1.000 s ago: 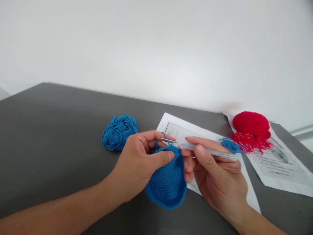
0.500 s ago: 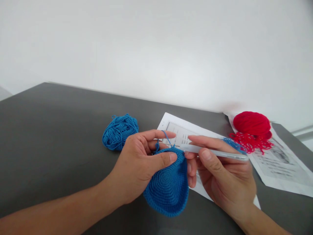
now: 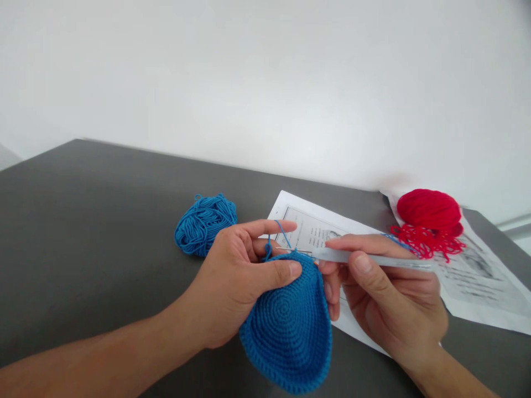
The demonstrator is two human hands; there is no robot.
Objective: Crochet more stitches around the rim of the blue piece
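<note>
From the head view, left hand is pinching the blue crochet piece by its top edge, yarn over the index finger; right hand's gripping the hook. If that yarn goes slack, loops could slip off.

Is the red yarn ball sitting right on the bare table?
No, the red yarn ball rests on a printed paper.
</note>
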